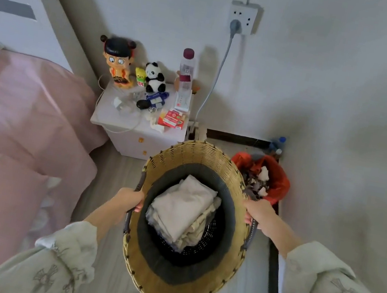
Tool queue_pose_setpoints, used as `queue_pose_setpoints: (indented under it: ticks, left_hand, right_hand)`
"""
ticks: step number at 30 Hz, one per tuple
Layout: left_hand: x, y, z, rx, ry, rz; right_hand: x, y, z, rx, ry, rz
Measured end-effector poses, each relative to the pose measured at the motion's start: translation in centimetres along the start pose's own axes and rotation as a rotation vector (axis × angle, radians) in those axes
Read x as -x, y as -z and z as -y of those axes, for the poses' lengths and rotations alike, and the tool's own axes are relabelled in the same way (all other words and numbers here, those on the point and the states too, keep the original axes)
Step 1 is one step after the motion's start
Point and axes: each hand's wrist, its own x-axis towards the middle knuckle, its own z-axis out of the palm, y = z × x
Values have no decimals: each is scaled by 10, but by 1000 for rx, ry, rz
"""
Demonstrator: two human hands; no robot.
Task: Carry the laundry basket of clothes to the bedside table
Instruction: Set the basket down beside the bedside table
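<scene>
Head view: woven laundry basket [201, 155] held up over wood-look floor [116, 184], tan rim w/ dark inner band, folded pale clothes [183, 207] lying inside. Left hand [127, 200] curled tight round the dark handle on basket's left side; right hand [257, 213] closed on the right handle the same way. Both sleeves pale w/ grey cross prints.

Basket's far rim sits just in front of the white bedside table [115, 117], near its right front corner; can't tell if touching. Tabletop cluttered: cartoon doll figure [119, 61], plush panda [155, 77], water bottle [187, 68] w/ dark red cap, red packets [172, 119], cables.

Left: bed w/ pink duvet [26, 104]. Right of basket: bin w/ orange liner [279, 179], full of scraps, against the wall. Grey-white wall behind, socket [243, 17] w/ plug + grey cord running down behind the table.
</scene>
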Motion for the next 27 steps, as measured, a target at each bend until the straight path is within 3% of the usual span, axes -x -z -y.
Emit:
queue_pose_setpoints:
  ticks: [7, 13, 24, 27]
  left_hand:
    - [-105, -37, -14, -51, 219, -32]
    - [-170, -53, -32, -132, 249, -8]
    - [-210, -61, -33, -296, 260, 128]
    - [-202, -57, -38, -366, 231, 194]
  right_hand:
    - [-112, -22, 6, 27, -192, 74]
    - [-179, -42, 13, -4, -235, 95]
    - [-220, -56, 25, 40, -270, 124]
    - [-210, -53, 30, 179, -238, 163]
